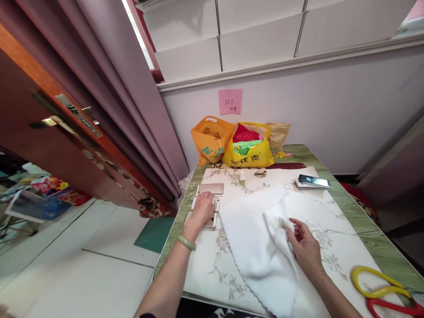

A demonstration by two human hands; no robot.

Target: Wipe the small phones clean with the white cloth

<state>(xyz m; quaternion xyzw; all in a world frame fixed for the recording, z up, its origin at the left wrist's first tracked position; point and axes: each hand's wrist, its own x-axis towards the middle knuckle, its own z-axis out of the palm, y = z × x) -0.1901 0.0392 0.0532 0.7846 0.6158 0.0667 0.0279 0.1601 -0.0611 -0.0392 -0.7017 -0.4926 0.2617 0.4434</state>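
My left hand [202, 209], with a green bangle at the wrist, reaches over a row of mobile phones on the left of the table. Its curled fingers are on the middle phone [216, 204] and partly cover it. One gold phone [213, 189] lies beyond the hand, and a nearer phone [211, 223] sits under its heel. On the right, my right hand [305, 245] pinches the folded edge of a white cloth [251, 238]. This cloth has a scalloped border and spreads over the middle of the table, its right side bunched up.
Yellow-and-red-handled scissors [380, 291] lie at the front right. A dark keypad phone [314, 181] rests on a white box. At the back stand an orange bag [212, 137], a stuffed yellow bag [248, 157] and a brown paper bag [278, 134]. Glasses [260, 173] lie before them.
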